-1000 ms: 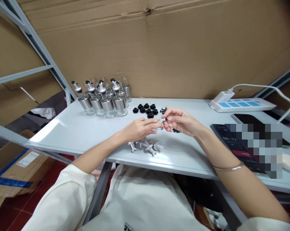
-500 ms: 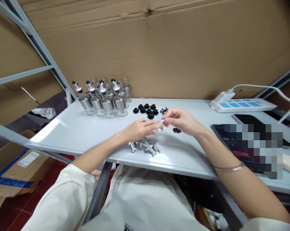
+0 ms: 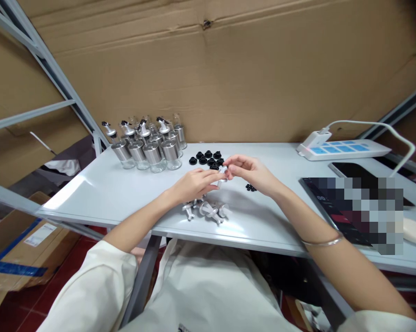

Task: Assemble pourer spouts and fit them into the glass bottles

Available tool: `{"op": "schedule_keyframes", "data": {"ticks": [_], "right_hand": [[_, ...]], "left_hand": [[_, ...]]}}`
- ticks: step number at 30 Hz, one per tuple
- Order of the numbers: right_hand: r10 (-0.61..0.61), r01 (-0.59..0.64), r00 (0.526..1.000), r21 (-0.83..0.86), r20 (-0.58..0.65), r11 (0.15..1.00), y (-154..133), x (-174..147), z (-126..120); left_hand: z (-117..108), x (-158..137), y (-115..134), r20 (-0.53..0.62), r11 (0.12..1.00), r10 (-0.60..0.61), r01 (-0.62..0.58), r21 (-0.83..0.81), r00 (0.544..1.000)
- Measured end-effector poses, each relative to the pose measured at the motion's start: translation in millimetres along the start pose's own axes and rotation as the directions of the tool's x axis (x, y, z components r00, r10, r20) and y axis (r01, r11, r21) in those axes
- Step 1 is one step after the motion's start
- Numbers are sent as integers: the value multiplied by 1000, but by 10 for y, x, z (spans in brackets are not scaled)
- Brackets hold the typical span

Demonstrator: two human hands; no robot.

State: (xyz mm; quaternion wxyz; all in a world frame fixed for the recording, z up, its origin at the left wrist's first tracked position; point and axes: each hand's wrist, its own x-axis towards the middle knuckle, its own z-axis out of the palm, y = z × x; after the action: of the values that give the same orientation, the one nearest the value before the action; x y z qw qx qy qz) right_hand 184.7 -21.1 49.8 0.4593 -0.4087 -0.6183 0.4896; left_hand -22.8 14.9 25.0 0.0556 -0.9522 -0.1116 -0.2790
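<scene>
A silver-grey pour spout (image 3: 222,177) is gripped between the fingers and thumb of my left hand (image 3: 196,183), above the table. At the right side of this spout, my right hand (image 3: 249,173) is closed, its fingertips pinching at the spout's upper end. Any small part between those fingertips is hidden. Below my left hand lie several loose silver-grey spouts (image 3: 211,211). Just behind my hands sits a group of round black stoppers (image 3: 202,160). Small black pieces (image 3: 251,187) lie under my right wrist.
Several glass bottles with steel bands (image 3: 153,152) stand at the back left, the front ones topped with spouts. At right are a power strip (image 3: 346,150) with a plugged-in cable, a tablet (image 3: 313,193) and a dark phone (image 3: 353,173). A cardboard wall (image 3: 245,83) rises behind the table.
Both hands and the spout have shifted slightly left. The spout has turned more upright, and my right hand now covers the black lever-like pieces behind it.
</scene>
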Motion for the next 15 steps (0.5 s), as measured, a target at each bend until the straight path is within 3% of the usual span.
{"op": "schedule_keyframes", "data": {"ticks": [4,15], "right_hand": [[13,-11,1000,-107,20,994,20,2,-21],[-69,81,995,-203,67,976,76,22,-45]], "left_hand": [[7,-8,-9,56,1000,-11,11,4,998],[-27,4,24,147,989,-71,89,-122,987]]}}
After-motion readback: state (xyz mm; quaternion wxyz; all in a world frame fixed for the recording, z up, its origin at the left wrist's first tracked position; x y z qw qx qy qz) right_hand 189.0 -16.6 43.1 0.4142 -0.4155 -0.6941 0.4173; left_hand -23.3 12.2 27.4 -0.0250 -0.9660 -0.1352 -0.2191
